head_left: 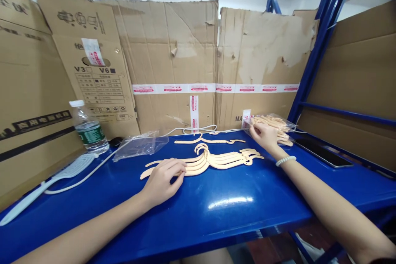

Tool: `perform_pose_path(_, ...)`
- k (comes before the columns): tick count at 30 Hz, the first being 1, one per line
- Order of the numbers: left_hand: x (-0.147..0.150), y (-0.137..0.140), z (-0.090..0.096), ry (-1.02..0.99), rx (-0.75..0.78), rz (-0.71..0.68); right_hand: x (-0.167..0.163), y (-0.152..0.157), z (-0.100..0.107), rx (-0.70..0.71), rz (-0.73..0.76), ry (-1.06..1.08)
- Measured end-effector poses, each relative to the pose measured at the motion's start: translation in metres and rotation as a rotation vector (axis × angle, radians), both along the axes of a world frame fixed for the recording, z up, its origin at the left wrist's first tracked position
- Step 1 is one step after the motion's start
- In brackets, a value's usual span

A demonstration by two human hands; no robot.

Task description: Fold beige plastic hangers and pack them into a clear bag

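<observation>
While the half-curled left hand (pixel 165 179) rests on hangers (pixel 224 160), the right hand (pixel 265 134) pinches a bag (pixel 288 126) of more hangers (pixel 272 122).

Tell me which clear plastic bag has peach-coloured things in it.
The bag at the right hand, towards the table's back right: peach-coloured pieces bulk it out. The other bag, near the bottle, lies flat, with none showing inside.

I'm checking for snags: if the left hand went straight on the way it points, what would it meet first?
The hangers: the left hand is already at the pile's left part, so its middle looks next in line, though the hand's height is hard to judge.
</observation>
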State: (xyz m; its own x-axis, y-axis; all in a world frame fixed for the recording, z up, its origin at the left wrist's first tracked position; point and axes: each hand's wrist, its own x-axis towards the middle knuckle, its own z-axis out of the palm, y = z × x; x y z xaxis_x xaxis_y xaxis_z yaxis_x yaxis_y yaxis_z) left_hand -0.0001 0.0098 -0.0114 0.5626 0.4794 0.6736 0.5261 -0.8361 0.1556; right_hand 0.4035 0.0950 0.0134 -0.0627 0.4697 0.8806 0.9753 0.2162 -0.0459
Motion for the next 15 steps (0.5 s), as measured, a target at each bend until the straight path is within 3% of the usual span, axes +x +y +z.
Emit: perform_pose_path(15,-0.0041,0.0027,-0.0009,-0.02,0.005,0.014,-0.0102,-0.0045,-0.0051,-0.091,0.114,0.088)
